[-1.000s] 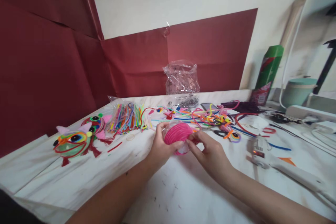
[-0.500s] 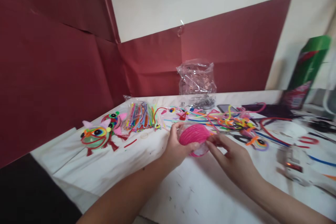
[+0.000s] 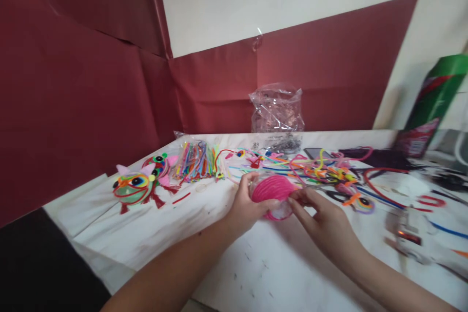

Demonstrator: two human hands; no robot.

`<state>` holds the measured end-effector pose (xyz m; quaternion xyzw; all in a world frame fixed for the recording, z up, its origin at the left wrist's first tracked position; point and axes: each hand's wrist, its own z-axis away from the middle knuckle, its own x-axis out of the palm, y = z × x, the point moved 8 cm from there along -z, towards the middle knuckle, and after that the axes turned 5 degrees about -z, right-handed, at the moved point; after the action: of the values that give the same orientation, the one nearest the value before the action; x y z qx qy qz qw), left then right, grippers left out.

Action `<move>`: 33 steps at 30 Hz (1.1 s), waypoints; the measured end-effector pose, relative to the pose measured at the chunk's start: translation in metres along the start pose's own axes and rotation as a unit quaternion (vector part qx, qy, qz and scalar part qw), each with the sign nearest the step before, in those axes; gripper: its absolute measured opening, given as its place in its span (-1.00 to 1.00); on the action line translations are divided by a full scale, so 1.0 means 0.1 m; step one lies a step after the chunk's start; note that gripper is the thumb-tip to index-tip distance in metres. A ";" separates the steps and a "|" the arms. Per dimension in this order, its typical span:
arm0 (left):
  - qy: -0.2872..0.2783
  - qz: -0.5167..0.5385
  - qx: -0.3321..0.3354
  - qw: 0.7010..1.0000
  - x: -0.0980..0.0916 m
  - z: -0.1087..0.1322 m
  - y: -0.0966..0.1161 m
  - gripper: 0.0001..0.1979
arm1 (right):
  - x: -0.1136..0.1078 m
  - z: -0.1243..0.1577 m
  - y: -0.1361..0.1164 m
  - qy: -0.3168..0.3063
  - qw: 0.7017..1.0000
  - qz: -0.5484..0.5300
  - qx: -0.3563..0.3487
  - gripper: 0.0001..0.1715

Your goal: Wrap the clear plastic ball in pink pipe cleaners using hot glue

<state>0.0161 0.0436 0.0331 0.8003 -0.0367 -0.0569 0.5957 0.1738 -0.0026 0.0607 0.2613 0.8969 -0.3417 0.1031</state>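
In the middle of the head view, my left hand (image 3: pixel 247 204) is wrapped round a clear rounded form covered in rows of bright pink pipe cleaner (image 3: pixel 272 188), thumb across its front. A patch of see-through plastic shows at its lower part. At its right edge, my right hand (image 3: pixel 316 209) has thumb and forefinger pinched together on the pink pipe cleaner; the fingertips hide the exact spot. To the left stand two colourful animal-head figures, the nearer one (image 3: pixel 132 191) with big eyes, pink ears and red tassels.
A bag of coloured pipe cleaners (image 3: pixel 195 162) lies at the back left. Behind my hands stands a clear plastic bag (image 3: pixel 277 112). To the right are loose pipe cleaners (image 3: pixel 321 168), black-handled scissors (image 3: pixel 337 197), a glue gun (image 3: pixel 411 234) and a green box (image 3: pixel 435 102).
The view has shifted slightly, so the background sits a little farther right. Both hands keep the same hold on the pink-wrapped form.
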 end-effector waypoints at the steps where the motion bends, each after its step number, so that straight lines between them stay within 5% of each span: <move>1: -0.005 0.004 0.002 1.000 0.00 -0.01 -0.01 -0.34 | 0.00 -0.01 -0.03 0.000 1.000 0.000 -0.005 -0.85; 6: -0.006 -0.013 0.039 0.999 -0.01 -0.05 -0.02 -0.55 | 0.00 -0.02 -0.08 -0.006 1.000 0.004 -0.014 -0.84; 12: -0.006 -0.028 0.019 0.999 0.01 -0.04 -0.02 -0.35 | 0.01 0.01 -0.06 -0.010 1.000 -0.005 -0.018 -0.89; 33: -0.005 -0.040 0.069 0.997 0.02 -0.03 0.07 -0.30 | -0.03 0.02 -0.12 -0.003 1.000 -0.024 -0.015 -0.87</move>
<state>0.0182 0.0438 0.0409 0.8400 -0.0115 -0.0824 0.5362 0.1698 -0.0126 0.0667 0.2374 0.9074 -0.3316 0.1013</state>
